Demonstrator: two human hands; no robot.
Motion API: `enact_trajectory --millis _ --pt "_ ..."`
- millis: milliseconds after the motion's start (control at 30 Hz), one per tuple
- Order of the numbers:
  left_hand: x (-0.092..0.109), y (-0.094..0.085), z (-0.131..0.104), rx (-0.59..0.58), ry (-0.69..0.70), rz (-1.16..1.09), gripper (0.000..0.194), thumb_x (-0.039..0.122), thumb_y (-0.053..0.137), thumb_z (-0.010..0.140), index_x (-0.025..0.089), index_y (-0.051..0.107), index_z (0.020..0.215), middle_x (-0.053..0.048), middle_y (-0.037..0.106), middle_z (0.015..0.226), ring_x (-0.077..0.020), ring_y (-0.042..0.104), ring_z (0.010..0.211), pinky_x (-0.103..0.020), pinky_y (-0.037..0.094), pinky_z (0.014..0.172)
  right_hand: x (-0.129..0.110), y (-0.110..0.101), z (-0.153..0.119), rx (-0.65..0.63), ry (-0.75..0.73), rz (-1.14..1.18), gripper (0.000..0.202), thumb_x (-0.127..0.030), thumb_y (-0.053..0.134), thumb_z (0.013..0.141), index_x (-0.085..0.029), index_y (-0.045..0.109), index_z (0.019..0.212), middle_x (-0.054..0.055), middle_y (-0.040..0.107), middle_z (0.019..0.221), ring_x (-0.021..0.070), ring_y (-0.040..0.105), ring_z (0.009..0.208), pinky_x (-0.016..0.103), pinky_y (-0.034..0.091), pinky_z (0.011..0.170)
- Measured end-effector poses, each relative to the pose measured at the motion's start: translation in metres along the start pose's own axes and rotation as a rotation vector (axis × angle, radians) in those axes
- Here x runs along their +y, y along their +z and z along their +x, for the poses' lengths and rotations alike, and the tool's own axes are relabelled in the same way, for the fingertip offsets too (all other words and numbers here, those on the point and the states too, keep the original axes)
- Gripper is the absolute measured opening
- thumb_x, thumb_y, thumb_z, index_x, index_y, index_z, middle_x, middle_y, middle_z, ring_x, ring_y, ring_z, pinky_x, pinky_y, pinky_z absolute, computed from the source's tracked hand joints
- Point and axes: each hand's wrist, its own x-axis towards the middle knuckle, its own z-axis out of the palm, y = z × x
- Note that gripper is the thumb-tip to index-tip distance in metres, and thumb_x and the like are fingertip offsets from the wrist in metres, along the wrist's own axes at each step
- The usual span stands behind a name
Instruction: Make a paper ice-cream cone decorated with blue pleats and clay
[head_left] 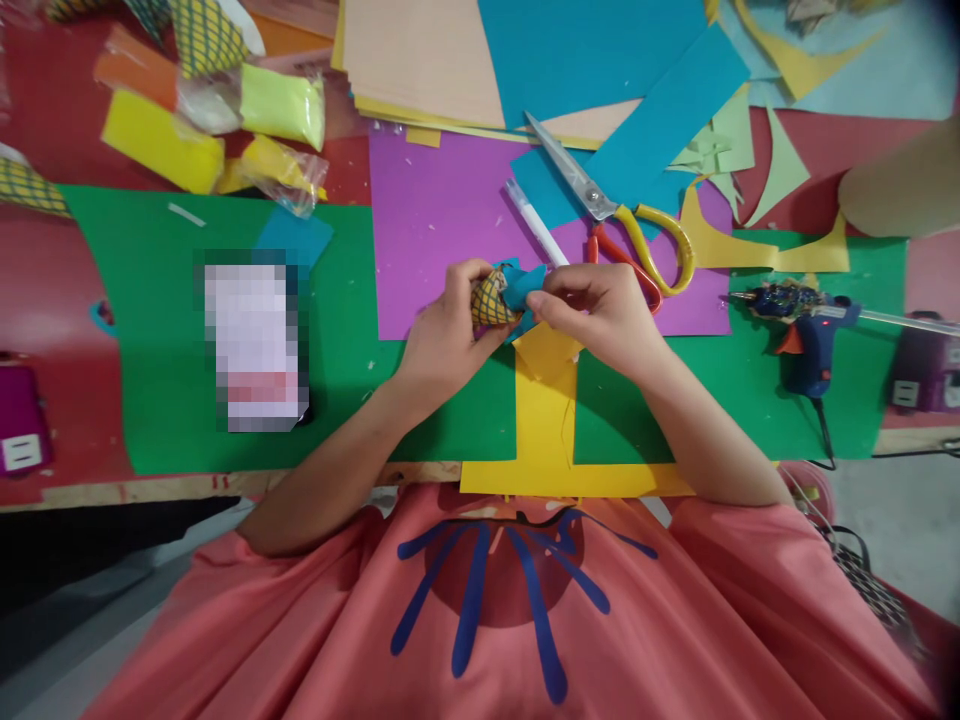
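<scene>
Over the green sheet, my left hand (439, 340) is closed around a small yellow-and-dark checked craft piece (491, 303). Bright blue cut foam or paper (523, 288) is set against its right side. My right hand (611, 315) pinches the edge of that blue part between thumb and fingers. Just beneath both hands lies a strip of yellow paper (546, 410). Beyond my right hand are scissors (592, 200) with yellow and red handles, blades partly apart, and a white pen (536, 222) on a purple sheet (431, 200).
A blue glue gun (814, 345) with a glue stick lies to the right, its cord over the table edge. To the left is a blurred phone (255, 340). Yellow clay packets (161, 140) and stacked paper (420, 60) lie at the back. A beige cylinder (904, 180) stands far right.
</scene>
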Motion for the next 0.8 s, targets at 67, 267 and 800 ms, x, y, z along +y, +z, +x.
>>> enact_trajectory --millis 67,267,800 --pt "-0.001 0.000 0.000 0.000 0.003 -0.002 0.052 0.048 0.063 0.086 0.024 0.039 0.127 -0.007 0.064 0.119 -0.0210 0.070 0.094 -0.029 0.054 0.073 0.000 -0.003 0.000 -0.020 -0.004 -0.033 0.027 -0.026 0.063 0.088 -0.014 0.061 0.064 -0.003 0.053 0.057 0.0055 0.040 0.054 0.023 0.032 0.053" --pt "0.001 -0.002 0.001 -0.014 0.011 0.013 0.049 0.047 0.062 0.087 0.024 0.040 0.124 -0.008 0.063 0.120 -0.0220 0.070 0.094 -0.029 0.054 0.070 0.000 0.006 -0.002 0.049 -0.019 -0.115 0.029 -0.022 0.057 0.090 -0.015 0.057 0.062 -0.003 0.053 0.056 0.0064 0.038 0.054 0.024 0.030 0.054" --pt "0.002 0.000 -0.001 -0.041 -0.014 0.041 0.047 0.041 0.061 0.088 0.023 0.039 0.126 -0.010 0.062 0.123 -0.0273 0.068 0.105 -0.034 0.054 0.080 0.001 0.014 -0.004 0.070 0.009 -0.062 0.028 -0.023 0.057 0.091 -0.015 0.055 0.064 -0.003 0.053 0.057 0.0058 0.041 0.054 0.023 0.031 0.054"
